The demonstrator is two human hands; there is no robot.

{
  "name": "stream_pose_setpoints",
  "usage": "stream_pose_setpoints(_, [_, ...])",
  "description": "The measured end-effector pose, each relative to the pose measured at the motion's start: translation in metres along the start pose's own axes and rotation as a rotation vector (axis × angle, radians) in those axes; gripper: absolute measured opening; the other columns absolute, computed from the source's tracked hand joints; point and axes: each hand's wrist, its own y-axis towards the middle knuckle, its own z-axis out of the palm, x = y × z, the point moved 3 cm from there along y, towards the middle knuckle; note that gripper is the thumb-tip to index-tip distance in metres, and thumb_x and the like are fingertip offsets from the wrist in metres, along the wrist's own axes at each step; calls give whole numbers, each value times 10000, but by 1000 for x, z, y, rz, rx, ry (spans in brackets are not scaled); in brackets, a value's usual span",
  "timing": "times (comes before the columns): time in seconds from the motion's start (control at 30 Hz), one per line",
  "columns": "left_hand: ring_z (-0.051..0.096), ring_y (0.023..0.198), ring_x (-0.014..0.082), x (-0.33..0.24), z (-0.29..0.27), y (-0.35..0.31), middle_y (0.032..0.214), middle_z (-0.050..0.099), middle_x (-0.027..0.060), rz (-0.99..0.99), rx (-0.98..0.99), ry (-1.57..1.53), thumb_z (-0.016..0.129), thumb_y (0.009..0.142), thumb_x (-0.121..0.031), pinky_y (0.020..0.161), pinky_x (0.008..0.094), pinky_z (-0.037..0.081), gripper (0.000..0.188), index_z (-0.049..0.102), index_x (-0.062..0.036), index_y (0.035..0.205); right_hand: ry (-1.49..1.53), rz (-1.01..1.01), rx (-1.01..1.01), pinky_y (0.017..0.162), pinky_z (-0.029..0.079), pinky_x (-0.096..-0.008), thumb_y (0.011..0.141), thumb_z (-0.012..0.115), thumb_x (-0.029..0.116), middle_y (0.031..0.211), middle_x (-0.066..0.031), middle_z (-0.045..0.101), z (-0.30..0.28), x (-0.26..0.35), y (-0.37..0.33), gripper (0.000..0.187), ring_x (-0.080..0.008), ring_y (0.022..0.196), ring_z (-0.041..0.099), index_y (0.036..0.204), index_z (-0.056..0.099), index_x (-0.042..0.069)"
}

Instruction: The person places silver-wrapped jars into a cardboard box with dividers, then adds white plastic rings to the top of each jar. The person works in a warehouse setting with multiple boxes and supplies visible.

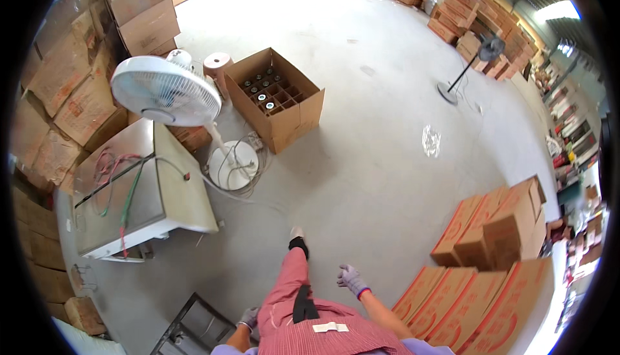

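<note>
Spreading beneath everything, the grey floor carries closed cartons at your right, a white fan ahead-left and a black metal frame at your left. The fan's looped cord lies near your forward foot; a snag could topple the fan. Your right hand is loosely parted, holding nothing visible; whether your left hand grips the frame, I can't tell.

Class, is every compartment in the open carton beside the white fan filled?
No, round-topped items fill only some compartments of the open carton; several toward its right side are empty.
</note>
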Motion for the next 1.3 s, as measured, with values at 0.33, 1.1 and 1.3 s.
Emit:
stream_pose_setpoints(0.33, [635, 965, 239, -415, 17, 182, 1014, 665, 179, 184, -263, -4, 529, 940, -388, 832, 313, 480, 452, 594, -7, 1175, -210, -343, -73, 460, 478, -266, 924, 562, 275, 733, -39, 617, 7, 344, 105, 357, -112, 523, 549, 1210, 605, 65])
stream_pose_setpoints(1.1, [492, 1199, 265, -683, 43, 703, 1238, 574, 81, 338, 26, 1142, 517, 895, -159, 1080, 440, 298, 291, 625, -119, 1162, -1850, -304, -90, 837, 550, -459, 943, 431, 155, 1217, -201, 566, 98, 703, 633, 296, -341, 1082, 628, 1187, 595, 120])
stream_pose_setpoints(1.3, [293, 1394, 335, -608, 85, 761, 1506, 357, 107, 257, 178, 1713, 408, 952, -201, 1156, 575, 80, 377, 582, -178, 1285, -1903, -156, -1, 832, 553, -485, 959, 435, 159, 1318, -213, 479, 85, 682, 653, 320, -395, 1088, 615, 1255, 556, 150])
